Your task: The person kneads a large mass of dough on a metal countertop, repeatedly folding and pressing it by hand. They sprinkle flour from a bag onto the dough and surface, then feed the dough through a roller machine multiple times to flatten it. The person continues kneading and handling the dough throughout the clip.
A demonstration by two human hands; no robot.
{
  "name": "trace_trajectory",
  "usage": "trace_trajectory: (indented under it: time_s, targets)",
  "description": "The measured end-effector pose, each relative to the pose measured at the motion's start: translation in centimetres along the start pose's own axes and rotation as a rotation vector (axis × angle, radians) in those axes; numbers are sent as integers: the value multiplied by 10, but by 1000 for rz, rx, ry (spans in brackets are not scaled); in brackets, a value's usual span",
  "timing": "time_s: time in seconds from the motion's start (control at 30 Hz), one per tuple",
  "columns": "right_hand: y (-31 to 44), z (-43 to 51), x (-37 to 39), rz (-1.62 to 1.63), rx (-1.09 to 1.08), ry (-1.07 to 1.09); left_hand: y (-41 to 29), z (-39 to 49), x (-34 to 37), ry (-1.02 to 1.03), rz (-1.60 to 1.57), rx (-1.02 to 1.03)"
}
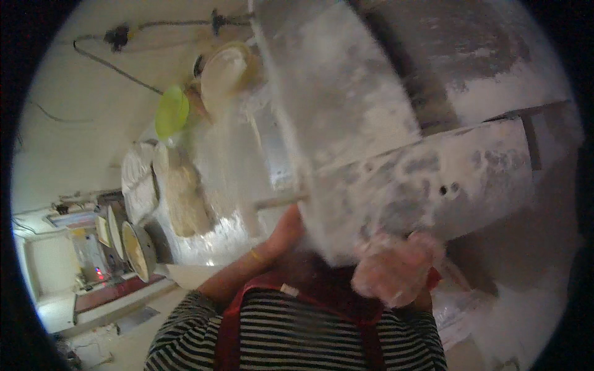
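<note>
My left hand (288, 230) reaches up to the near left edge of a large flour-dusted sheet or panel (338, 92). Its fingers are partly hidden at that edge, so whether they grip it cannot be told. At the end of my right arm is a blurred, pinkish, crumpled-looking mass (394, 273), whose material is unclear. It covers my right hand, of which only part of the forearm shows below. Just beyond it lies a curved metal cover (482, 171), patchy with flour and pierced by small holes.
On the left a plastic-covered worktop (222, 232) bears a pale elongated lump (183, 199) and a white wrapped bundle (139, 181). A green bowl (171, 111) and a round tub (227, 69) stand farther back. Several basins, one enamel-like (138, 250), are at the far left. Plastic bagging (457, 310) lies at lower right.
</note>
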State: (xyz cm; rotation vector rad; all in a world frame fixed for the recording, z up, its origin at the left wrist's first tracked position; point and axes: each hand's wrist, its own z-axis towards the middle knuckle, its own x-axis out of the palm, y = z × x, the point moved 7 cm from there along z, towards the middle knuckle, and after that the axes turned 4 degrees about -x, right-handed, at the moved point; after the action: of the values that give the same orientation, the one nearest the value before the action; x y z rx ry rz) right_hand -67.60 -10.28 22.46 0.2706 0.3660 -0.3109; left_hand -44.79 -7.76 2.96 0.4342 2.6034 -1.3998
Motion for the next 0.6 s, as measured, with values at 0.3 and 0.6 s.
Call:
trace_trajectory:
  time_s: [0.3,0.6]
  targets:
    - [0,15,18,-462,676,-306,29,17,17,113,-24,452]
    - [-16,20,32,-261,923,-539,49,-2,0,339,-124,623]
